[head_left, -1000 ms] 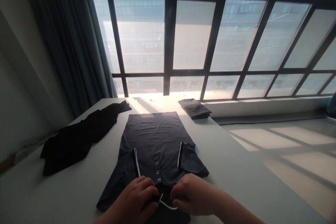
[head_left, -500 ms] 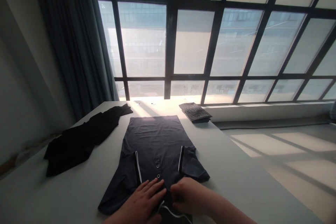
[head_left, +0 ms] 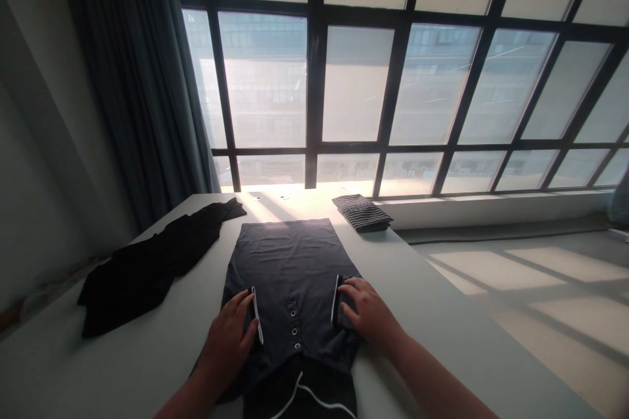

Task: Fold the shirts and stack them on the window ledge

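A dark blue polo shirt [head_left: 289, 262] lies front up on the table, its hem at the far end and its black, white-edged collar [head_left: 314, 393] towards me. Several round buttons run down the placket [head_left: 293, 324]. Both short sleeves lie folded in over the body, with black and white cuffs. My left hand [head_left: 230, 334] rests on the left sleeve, thumb and fingers apart beside its cuff [head_left: 257, 317]. Across the shirt, my right hand [head_left: 366, 308] lies on the right sleeve, its fingertips at the other cuff [head_left: 336, 301] and its thumb spread.
On the white table [head_left: 422, 334], a black garment [head_left: 157, 258] lies spread out at the left. A folded striped garment [head_left: 362, 213] sits near the far right edge. Behind stand a large window [head_left: 268, 78] and a dark curtain [head_left: 137, 78]; sunlit floor lies at the right.
My hands have moved apart and away from me, from the collar area to the two sleeves. My right hand has gone from closed to spread. The collar and another button now show.
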